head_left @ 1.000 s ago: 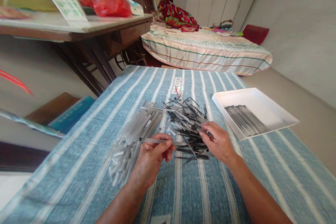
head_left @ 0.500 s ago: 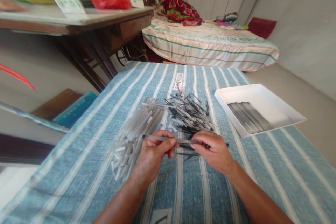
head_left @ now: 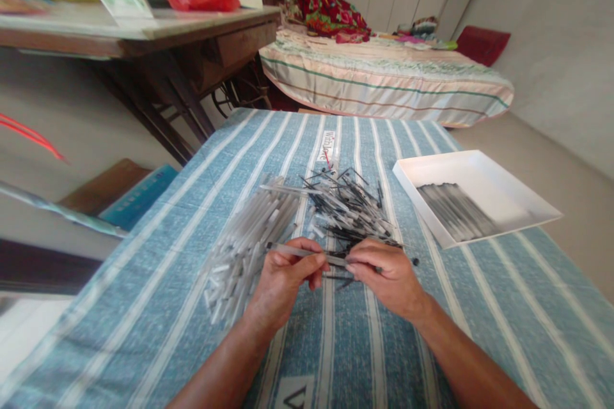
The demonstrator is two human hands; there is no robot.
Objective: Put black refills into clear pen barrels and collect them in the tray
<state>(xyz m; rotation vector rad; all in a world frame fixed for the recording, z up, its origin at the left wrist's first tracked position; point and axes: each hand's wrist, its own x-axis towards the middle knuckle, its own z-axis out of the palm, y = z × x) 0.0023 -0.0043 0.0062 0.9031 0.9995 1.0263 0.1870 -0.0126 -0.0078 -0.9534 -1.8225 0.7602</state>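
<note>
The left hand (head_left: 288, 278) is pinching a slim translucent tube (head_left: 291, 250) firmly, its long axis running crosswise toward the right hand (head_left: 391, 275), whose drawn-together fingertips are meeting its right end, their exact hold hidden

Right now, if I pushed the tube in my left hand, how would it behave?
The pale tube in your left hand looks straight, so it's probably stiff. Its slim, translucent body suggests little weight. The seemingly round barrel may roll on the striped cloth.
</note>
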